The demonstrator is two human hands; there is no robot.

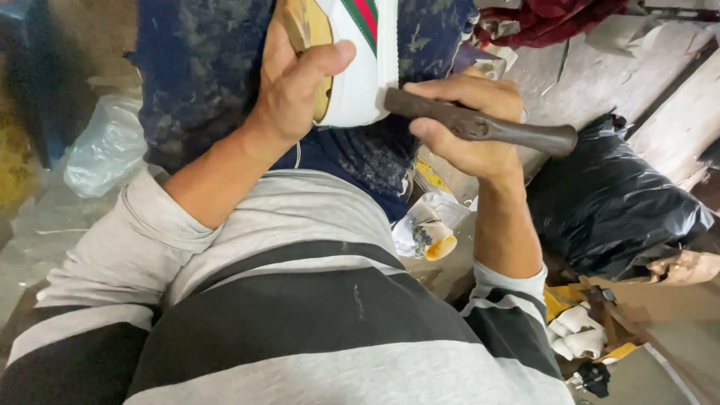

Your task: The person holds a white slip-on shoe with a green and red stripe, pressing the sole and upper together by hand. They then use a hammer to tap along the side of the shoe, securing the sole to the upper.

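- The left hand (289,82) is closed around a white shoe (352,67); the thumb lies across its side and the fingers are hidden behind it, so the shoe is firmly clamped.
- The shoe rests against the person's lap, on dark blue stained trousers (195,75), near the top of the view. It has a green and red stripe, and a tan insole or inner sole edge shows beside the thumb.
- The right hand (472,124) is wrapped tightly around a dark handled tool (480,126), thumb on top. The tool's front end touches the white side of the shoe, close to the left thumb.
- As I judge it, the work on the shoe's edge is in the middle: the tool is pressed on the shoe, but the spot under it is too small to tell what is finished. Most of the shoe is out of the view, so I cannot say how much is left.
- Below the right hand, a crumpled clear wrapper with a small yellowish cup (435,240) lies just beside the knee.
- To the right, a black plastic bag (615,202) sits near the right forearm; it could limit the elbow, I think.
- Lower right there are white pieces on yellow material (577,334), well apart from the hands.
- On the left a clear plastic bag (105,150) lies on the floor, away from the work.
- Nothing stands between the tool and the shoe.
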